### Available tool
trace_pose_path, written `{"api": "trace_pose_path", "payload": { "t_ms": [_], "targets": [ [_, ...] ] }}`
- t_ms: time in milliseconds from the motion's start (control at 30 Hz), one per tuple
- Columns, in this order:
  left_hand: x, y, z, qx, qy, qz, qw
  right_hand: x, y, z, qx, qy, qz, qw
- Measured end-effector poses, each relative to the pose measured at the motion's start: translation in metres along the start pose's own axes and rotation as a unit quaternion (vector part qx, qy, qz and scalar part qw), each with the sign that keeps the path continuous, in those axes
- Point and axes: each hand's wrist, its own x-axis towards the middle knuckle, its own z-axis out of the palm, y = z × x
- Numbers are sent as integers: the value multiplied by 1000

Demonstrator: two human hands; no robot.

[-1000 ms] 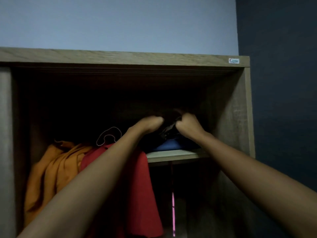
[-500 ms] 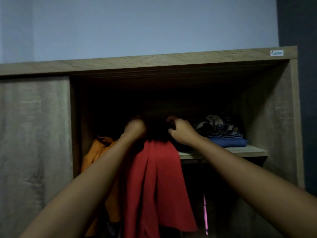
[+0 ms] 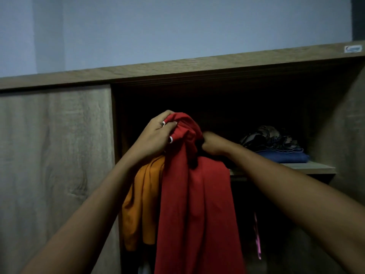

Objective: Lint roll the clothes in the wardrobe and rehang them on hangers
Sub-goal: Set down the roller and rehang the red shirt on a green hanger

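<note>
A red garment (image 3: 197, 204) hangs long in the open part of the wardrobe (image 3: 217, 64). My left hand (image 3: 156, 137) grips its bunched top, where a bit of white trim or hanger shows between the fingers. My right hand (image 3: 212, 144) is closed just right of the bunched top, partly behind the red cloth, and what it holds is hidden. An orange garment (image 3: 142, 198) hangs behind and to the left of the red one.
The wardrobe's sliding door (image 3: 55, 165) covers the left half. A shelf (image 3: 308, 167) on the right carries folded blue cloth (image 3: 284, 156) with a dark patterned bundle (image 3: 268, 137) on top. A pink strip (image 3: 257, 236) hangs below the shelf.
Both hands moved left from the shelf pile to the red garment. My left hand has raised the garment's bunched top, which now shows above the hand.
</note>
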Motion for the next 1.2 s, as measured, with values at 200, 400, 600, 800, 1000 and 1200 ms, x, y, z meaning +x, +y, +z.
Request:
{"api": "trace_pose_path", "payload": {
  "t_ms": [200,400,600,800,1000,1200],
  "targets": [
    [-17,-23,-33,-15,43,-49,998,6,3,0,-18,117,13,993],
    [-40,-37,-38,-9,-66,-110,992,-3,-1,-31,-8,126,-21,992],
    [-41,-31,-31,-45,-113,-139,983,-32,3,-50,71,133,-96,984],
    [-6,-49,8,137,-58,-50,988,-77,9,-39,-87,-10,-127,988],
    [-11,-63,47,255,-154,-10,955,-100,11,-41,154,-5,0,988],
    [-24,-60,52,311,-130,13,941,-94,12,-16,-66,108,97,987]
  ]
}}
